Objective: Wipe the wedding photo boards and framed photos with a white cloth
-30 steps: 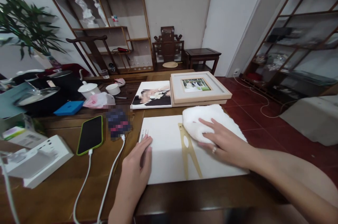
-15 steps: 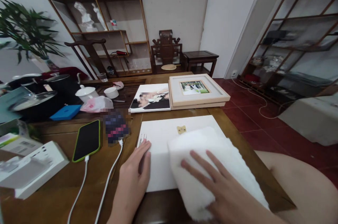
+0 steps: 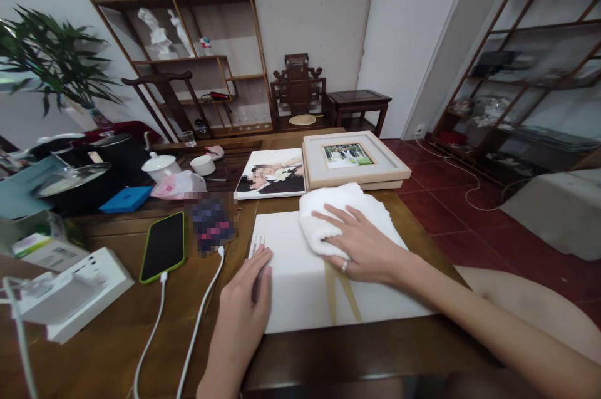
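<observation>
Head view: the person's right hand (image 3: 354,242), with a ring, lies on a folded, white, fluffy cloth (image 3: 328,195); its grip is released, the fingers spread apart. The cloth is on the far part of a white rectangular panel (image 3: 291,274), just beyond two flat beige legs (image 3: 331,295). The left hand (image 3: 246,289) touches the panel's left edge, its grip also loose. The panel lies on the brown wooden surface (image 3: 110,361).

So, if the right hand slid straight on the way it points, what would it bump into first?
Past the fluffy white cloth beneath it, the right hand would probably meet the flat, white-edged rectangular photo panel first, near its front edge; depth is hard to judge.
</observation>
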### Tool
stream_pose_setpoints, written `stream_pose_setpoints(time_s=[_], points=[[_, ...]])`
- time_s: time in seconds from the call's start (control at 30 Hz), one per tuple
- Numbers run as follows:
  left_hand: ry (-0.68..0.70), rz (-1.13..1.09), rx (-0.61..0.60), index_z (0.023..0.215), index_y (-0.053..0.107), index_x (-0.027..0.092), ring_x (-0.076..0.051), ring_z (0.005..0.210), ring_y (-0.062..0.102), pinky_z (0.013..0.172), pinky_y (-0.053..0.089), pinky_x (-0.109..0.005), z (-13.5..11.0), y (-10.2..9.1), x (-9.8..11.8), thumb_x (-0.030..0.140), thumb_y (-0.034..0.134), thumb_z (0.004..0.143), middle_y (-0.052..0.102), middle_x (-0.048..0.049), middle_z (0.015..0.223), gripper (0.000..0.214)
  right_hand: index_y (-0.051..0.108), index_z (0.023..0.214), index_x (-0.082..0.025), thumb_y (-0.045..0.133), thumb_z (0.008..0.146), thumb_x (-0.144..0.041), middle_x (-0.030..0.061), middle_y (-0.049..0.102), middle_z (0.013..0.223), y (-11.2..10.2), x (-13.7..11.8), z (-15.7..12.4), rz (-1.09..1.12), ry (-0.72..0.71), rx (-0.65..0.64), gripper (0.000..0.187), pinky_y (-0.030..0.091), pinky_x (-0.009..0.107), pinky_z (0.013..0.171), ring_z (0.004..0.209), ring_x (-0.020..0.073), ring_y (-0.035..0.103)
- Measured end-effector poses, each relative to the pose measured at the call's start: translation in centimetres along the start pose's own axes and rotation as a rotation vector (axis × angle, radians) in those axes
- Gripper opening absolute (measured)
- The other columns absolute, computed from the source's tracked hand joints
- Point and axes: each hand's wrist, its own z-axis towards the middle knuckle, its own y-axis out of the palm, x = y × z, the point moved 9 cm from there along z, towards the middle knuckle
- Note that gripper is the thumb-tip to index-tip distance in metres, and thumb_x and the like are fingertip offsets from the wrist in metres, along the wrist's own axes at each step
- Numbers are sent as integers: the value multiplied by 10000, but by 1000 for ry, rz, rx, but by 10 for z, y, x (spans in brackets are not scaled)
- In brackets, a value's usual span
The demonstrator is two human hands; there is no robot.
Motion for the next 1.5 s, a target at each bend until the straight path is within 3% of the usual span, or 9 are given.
stream_pose_setpoints(time_s=[0.17,0.33,0.53,0.77,1.0,1.2,1.3,1.4,1.5], points=[[-2,-10,-7,1090,657,131,-253,1106,621,951,505,-390,-1,0,0,273,465,894,671,-125,1167,309,674,1062,-147,418,905,-269,127,313,1494,7,-8,-2,-11,11,-26,324,157,649,1064,1390,371,134],[-7,-15,-9,1109,647,147,-241,1118,614,952,504,-383,-2,1,-2,270,466,896,663,-109,1185,306,696,1027,-204,505,874,-310,124,270,1514,13,-54,-31,9,-38,-24,267,113,711,1033,1384,421,75],[-5,-8,-8,1114,648,144,-238,1129,607,967,492,-378,-3,1,-3,268,472,892,659,-106,1193,309,736,746,-225,552,859,-372,98,270,1514,29,-97,-55,48,-159,-145,261,194,781,950,1341,497,159],[8,-13,1,1101,654,130,-243,1113,617,953,501,-382,-1,1,1,267,468,893,666,-119,1177,311,665,1103,-231,477,879,-327,81,320,1499,9,-53,-24,56,-55,-43,307,110,662,1068,1393,360,136],[18,-6,11,1079,664,114,-251,1090,631,940,508,-382,0,-2,2,257,462,890,675,-132,1155,311,639,1149,-150,384,924,-326,119,351,1478,13,-15,32,-17,83,-19,384,138,658,1060,1374,386,183],[2,-18,-6,1097,659,119,-247,1112,618,957,497,-377,-1,0,-1,269,461,891,668,-128,1171,323,707,1015,-189,488,877,-307,142,331,1483,14,-73,2,-30,-75,5,285,140,702,1031,1359,437,185],[-12,-16,-34,1104,656,125,-248,1121,611,963,493,-381,0,2,-2,264,442,893,656,-126,1193,332,720,984,-209,536,852,-349,139,369,1460,19,-108,-21,-28,-176,-28,266,262,732,966,1307,476,286],[-18,-13,-52,1112,651,123,-250,1133,602,960,495,-385,0,3,-2,255,424,892,645,-127,1209,343,666,1129,-216,544,848,-353,106,491,1379,26,-119,-34,-52,-177,-82,335,408,671,906,1233,444,424],[-17,-7,-37,1103,654,133,-248,1120,611,958,496,-391,-1,1,-2,265,433,892,655,-120,1193,332,701,1032,-256,554,842,-421,77,423,1435,23,-112,-37,-7,-179,-85,291,345,662,973,1293,418,356]])
